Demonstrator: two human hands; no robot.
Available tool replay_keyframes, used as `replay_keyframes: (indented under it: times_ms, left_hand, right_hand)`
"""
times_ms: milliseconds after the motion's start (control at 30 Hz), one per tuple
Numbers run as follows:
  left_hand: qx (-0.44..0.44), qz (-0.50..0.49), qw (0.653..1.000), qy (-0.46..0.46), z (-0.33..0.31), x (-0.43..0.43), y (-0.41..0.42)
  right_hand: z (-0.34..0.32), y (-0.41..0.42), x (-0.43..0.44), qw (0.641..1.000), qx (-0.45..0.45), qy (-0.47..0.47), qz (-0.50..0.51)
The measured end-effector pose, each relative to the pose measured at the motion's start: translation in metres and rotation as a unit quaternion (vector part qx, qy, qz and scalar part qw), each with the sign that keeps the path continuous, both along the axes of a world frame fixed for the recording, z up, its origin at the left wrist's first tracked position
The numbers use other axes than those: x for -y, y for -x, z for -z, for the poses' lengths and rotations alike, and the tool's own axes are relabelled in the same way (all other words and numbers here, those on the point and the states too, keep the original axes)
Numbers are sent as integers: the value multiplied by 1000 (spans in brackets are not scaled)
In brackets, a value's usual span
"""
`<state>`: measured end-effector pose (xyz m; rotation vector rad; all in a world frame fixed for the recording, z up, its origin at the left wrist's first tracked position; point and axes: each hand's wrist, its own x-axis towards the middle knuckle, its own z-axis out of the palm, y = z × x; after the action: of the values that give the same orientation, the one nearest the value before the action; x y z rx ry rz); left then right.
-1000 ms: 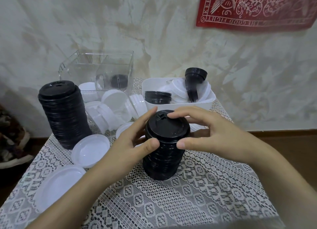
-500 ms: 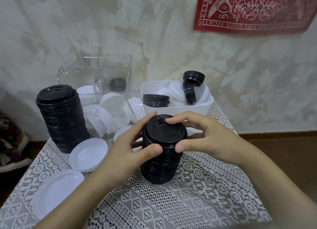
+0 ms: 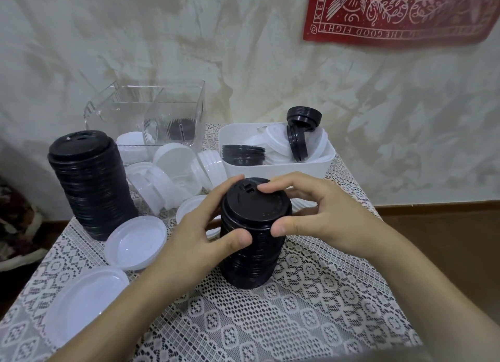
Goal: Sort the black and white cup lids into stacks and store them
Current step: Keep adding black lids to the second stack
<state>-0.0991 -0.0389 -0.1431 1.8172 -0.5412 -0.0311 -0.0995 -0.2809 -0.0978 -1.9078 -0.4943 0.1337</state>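
Note:
A short stack of black lids (image 3: 253, 239) stands on the lace tablecloth in the middle of the table. My left hand (image 3: 200, 231) grips its left side, thumb on the front. My right hand (image 3: 313, 215) holds the top lid from the right, fingertips on the rim and thumb in front. A taller stack of black lids (image 3: 90, 184) stands at the left. Loose white lids (image 3: 136, 242) lie between and in front of the stacks. A white bin (image 3: 319, 166) at the back holds mixed black and white lids.
A clear plastic box (image 3: 151, 120) stands at the back left against the wall, with a few lids seen through it. More white lids (image 3: 173, 177) lean in front of it. The table's edges drop off at left and right. A red cloth hangs on the wall.
Both hands have stayed on the middle black stack, with fingers shifting slightly round the top lid. The view has tilted down a little.

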Motion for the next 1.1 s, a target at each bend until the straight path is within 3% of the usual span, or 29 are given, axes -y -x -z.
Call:
replay_keyframes:
  times_ms: [367, 633, 867, 1000, 1100]
  left_hand:
    - [-31, 57, 998, -13, -5, -10, -5]
    - [-14, 36, 999, -27, -3, -10, -4]
    - [-18, 35, 999, -1, -7, -5, -3]
    - [-19, 30, 999, 4, -6, -5, -3]
    - [-24, 29, 999, 12, -6, -4, -3]
  right_hand:
    - [-9, 5, 6, 998, -31, 15, -43]
    - [-6, 5, 2, 1000, -20, 17, -15]
    - [-15, -4, 10, 997, -43, 22, -52]
    - [-10, -46, 10, 996, 20, 11, 87]
    - [-3, -85, -4, 973, 102, 142, 150]
